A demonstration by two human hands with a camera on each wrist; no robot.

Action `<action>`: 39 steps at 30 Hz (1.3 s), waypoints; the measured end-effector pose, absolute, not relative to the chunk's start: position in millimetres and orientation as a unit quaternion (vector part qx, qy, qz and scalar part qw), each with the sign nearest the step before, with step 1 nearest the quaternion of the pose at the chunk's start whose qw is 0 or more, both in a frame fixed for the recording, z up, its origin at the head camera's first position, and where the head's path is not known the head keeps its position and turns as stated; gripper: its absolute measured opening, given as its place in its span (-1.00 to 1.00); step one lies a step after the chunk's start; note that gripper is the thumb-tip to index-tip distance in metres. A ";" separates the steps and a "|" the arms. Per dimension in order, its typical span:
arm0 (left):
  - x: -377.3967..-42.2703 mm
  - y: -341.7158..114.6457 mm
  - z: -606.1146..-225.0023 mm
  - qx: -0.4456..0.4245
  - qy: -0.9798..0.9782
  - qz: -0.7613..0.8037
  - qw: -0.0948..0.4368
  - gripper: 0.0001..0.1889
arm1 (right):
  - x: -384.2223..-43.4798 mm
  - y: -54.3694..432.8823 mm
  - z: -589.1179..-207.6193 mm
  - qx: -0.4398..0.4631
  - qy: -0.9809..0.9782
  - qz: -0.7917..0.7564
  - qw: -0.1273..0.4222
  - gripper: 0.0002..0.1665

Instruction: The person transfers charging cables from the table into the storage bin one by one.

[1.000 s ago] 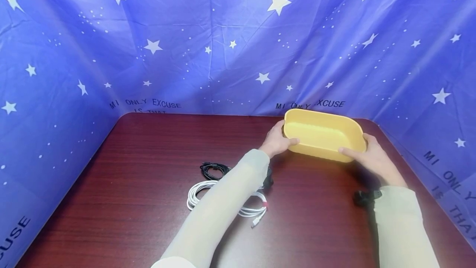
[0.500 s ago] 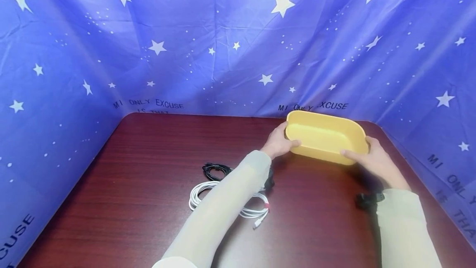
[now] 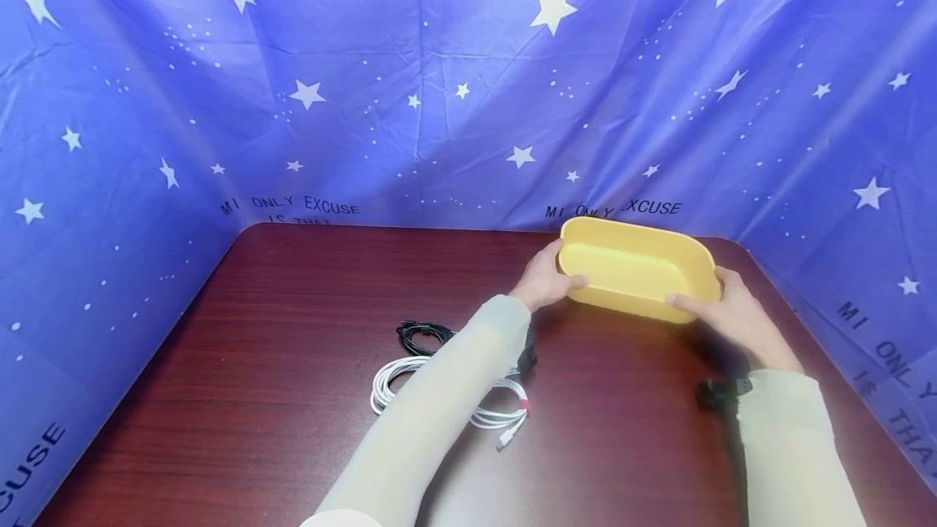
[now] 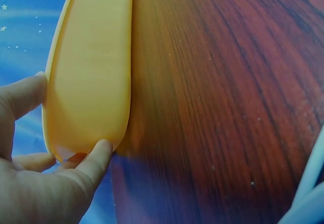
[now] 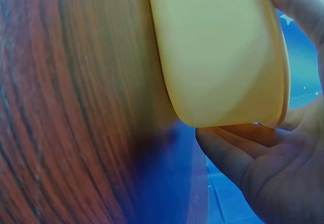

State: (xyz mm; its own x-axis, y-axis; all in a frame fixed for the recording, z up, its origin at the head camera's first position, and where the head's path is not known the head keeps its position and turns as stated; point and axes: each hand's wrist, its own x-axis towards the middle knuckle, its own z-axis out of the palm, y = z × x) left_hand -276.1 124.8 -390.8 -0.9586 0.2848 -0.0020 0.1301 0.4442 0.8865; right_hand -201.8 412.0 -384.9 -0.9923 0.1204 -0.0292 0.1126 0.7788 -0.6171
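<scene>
A yellow oblong plastic bin (image 3: pixel 637 305) is at the back right of the table in the head view, its hollow inside facing up and toward me. My left hand (image 3: pixel 543 276) grips its left end, thumb over the near rim. At the other end, my right hand (image 3: pixel 739 320) holds it the same way, thumb on the near rim. The left wrist view has the bin's wall (image 4: pixel 93 67) with fingertips at the rim and round the end. In the right wrist view, fingers (image 5: pixel 228 155) lie against the end of the bin.
A coiled white cable (image 3: pixel 391 385) with a red tie lies mid-table, partly hidden under my left forearm. Just behind it sits a coiled black cable (image 3: pixel 423 338), also partly covered. A blue star-printed curtain (image 3: pixel 468 128) encloses the dark red wooden table (image 3: pixel 241 397) at the back and sides.
</scene>
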 end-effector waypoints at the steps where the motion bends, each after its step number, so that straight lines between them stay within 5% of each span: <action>1: -276.0 124.7 -390.8 0.123 0.846 0.514 0.076 -0.16 | -201.7 412.0 -385.1 -0.061 -0.943 0.327 0.007 0.33; 39: -276.7 114.4 -391.2 0.133 0.830 0.537 0.074 -0.17 | -200.9 404.2 -384.5 -0.055 -0.945 0.323 0.003 0.37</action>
